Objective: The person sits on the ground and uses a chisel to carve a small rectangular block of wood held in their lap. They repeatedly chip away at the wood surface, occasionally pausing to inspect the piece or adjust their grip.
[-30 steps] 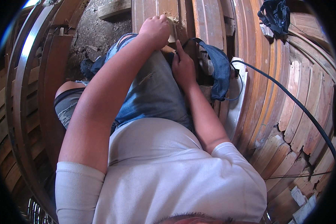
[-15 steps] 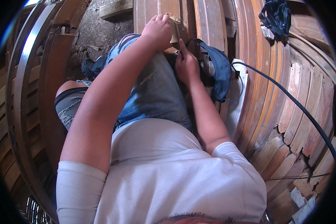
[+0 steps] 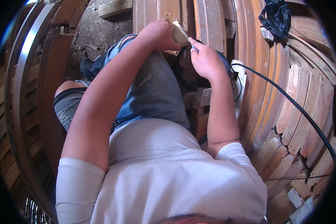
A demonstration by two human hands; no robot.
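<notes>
two hands are working close together at the top of the view, above your knee. your left hand (image 3: 158, 35) is curling its fingers shut around a small pale wooden block (image 3: 179, 34), gripping it so that only its right end is showing past your knuckles. your right hand (image 3: 205, 59) is sitting just beside that block, its fingers mostly folded, with the forefinger and thumb pinching something small and whitish at their tips; it is too small to tell what it is. the block is sitting between the two hands, over the edge of your blue denim shorts (image 3: 153, 93) and in front of the upright brown wooden slats (image 3: 164, 9). you are sitting on a low wooden stool (image 3: 201, 100), of which only a corner is showing beside your right forearm. a black cable (image 3: 287, 99) is running from near your right wrist across the curved wooden boards (image 3: 287, 123) on your right. a dark blue cloth (image 3: 275, 16) is lying bunched on those boards at the upper right, well apart from both hands. your white shirt (image 3: 168, 175) is filling the lower part of the view.
</notes>
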